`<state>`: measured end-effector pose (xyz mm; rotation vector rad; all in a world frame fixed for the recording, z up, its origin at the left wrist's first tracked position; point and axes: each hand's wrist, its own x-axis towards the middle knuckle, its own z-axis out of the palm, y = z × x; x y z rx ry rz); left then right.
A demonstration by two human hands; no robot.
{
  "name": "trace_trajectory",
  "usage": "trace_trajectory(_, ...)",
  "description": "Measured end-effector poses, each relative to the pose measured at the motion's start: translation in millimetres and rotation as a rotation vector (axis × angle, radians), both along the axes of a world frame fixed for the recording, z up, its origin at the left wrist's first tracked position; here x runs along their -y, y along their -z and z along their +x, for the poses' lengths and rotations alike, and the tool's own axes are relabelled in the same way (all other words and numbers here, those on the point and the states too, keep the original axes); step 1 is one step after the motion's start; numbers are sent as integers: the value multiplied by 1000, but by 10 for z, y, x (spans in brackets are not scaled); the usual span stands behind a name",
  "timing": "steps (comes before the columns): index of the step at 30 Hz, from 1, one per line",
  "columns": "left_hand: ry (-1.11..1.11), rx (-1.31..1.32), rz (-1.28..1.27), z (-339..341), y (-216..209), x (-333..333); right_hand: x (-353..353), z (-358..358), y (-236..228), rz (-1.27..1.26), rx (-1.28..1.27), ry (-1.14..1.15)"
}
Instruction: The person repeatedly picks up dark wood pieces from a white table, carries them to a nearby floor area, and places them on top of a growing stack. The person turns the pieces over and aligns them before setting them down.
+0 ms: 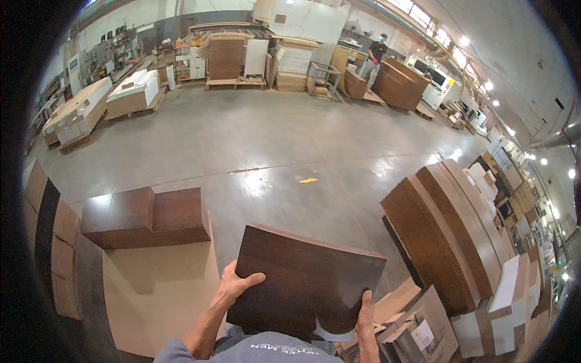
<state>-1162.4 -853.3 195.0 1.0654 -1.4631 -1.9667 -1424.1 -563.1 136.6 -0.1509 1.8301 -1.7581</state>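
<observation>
In front of my body I hold a small stack of dark brown wood panels [305,278], tilted, with a layered edge along its far side. My left hand [236,284] grips the left edge, its thumb lying on the upper face. My right hand [365,317] clasps the right edge, thumb up; its fingers are hidden behind the panels. To the left, two side-by-side piles of dark brown panels [148,219] rest at the far end of a large beige board [160,296].
Tall stacks of brown panels [433,242] stand at the right, with cartons and offcuts [420,330] nearer me. More panel piles [65,260] line the far left. Across the grey concrete floor [272,133] are pallets, machines and a masked person [376,57] beside brown panels.
</observation>
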Motion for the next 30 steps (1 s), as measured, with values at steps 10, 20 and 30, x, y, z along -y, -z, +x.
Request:
trace_trajectory(10,-385,114,-28,-536,621,1357,2623,-1269,-24,93,23,-493)
trace_trajectory(20,-729,326,-192,-1170,533,2602,4948,-2274,402,242,158,-802)
trace_trajectory(30,-832,362,40,-340,1813,4141,6943,-1534,1216,347,303,-984)
